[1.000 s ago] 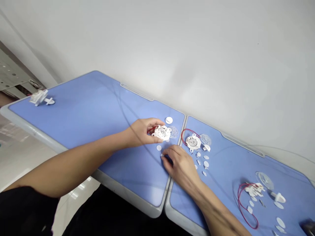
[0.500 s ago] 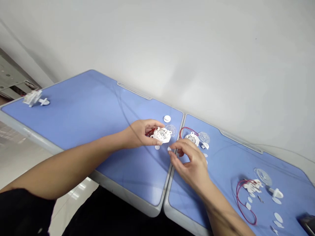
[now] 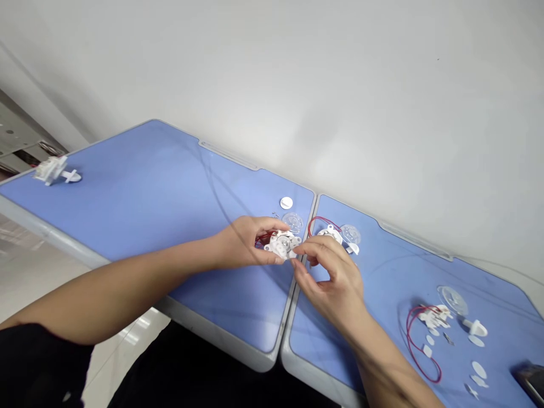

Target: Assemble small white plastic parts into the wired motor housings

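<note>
My left hand [image 3: 242,241] is closed around a round white plastic housing [image 3: 281,243] with red wires, holding it just above the blue table [image 3: 161,187]. My right hand [image 3: 331,280] pinches something small and white at the housing's right edge; thumb and forefinger are pressed together there. A second white housing with a red wire loop [image 3: 329,231] lies just behind my right hand, beside a clear round cover [image 3: 351,232].
A white disc [image 3: 286,202] and a clear cover [image 3: 293,220] lie behind the held housing. At the right sit another wired assembly [image 3: 431,317], a clear cover [image 3: 451,294] and several small white pieces. A white part [image 3: 53,169] rests at the far left. A seam splits two tables.
My right hand lifted a small white piece off the table and brought it up to the housing. My left hand drew the housing slightly nearer.
</note>
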A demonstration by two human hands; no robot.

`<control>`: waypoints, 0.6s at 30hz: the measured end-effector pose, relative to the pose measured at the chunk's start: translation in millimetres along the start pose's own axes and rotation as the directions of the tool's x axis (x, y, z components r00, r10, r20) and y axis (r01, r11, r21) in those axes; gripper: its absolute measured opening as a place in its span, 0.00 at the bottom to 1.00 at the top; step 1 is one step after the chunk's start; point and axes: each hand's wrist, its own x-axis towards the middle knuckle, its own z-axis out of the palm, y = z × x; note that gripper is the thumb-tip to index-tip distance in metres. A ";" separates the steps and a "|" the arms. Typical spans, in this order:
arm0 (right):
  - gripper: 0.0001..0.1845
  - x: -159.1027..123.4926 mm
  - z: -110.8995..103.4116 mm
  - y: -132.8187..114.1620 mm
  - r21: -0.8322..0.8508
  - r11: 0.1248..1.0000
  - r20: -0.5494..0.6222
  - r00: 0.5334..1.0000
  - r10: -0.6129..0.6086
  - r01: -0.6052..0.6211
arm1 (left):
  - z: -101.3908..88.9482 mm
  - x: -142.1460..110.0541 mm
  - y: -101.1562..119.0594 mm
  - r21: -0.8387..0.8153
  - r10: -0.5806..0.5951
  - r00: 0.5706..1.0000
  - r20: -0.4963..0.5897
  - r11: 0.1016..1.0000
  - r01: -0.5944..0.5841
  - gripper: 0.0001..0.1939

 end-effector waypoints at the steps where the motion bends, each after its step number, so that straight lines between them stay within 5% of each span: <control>1: 0.06 0.2 0.3 0.0 -0.002 1.000 0.002 1.000 -0.002 0.002 | 0.2 -0.2 0.7 0.008 0.003 1.000 0.001 1.000 -0.003 0.30; 18: 0.05 1.7 -0.3 0.5 0.134 0.988 0.042 0.996 0.073 -0.078 | 1.8 -0.5 4.9 0.084 -0.016 1.000 0.010 0.996 0.015 0.29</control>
